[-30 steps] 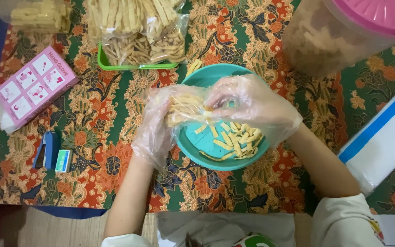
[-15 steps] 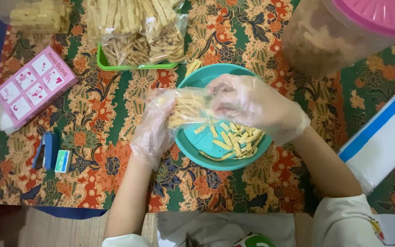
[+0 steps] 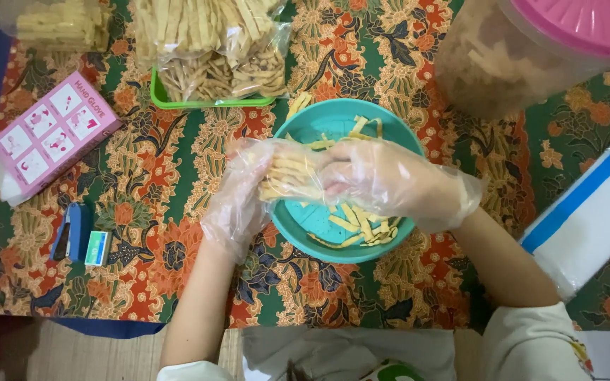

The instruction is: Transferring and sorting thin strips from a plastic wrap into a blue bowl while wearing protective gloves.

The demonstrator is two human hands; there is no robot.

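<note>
Teal plastic, the bowl sits mid-surface on the batik cloth, and both gloved hands meet over its left half. From the head view, the left hand cups a small clear bag of pale snack sticks from the side, its grip closed round the bag's end; the right hand has its grip wrapped over the bag's other end, fingers curled down on it. Loose sticks lie at the bowl's bottom. I'd judge the sticks light, stiff and easily snapped, the thin film slippery against plastic gloves, so holding the bundle along its length, not pinching hard, looks safest. Around them: a green tray of filled bags, a pink glove box, a blue stapler, a pink-lidded jar. Against the earlier frames, the bundle now lies more level and the right hand has slid further left over it, covering more of the bowl
</note>
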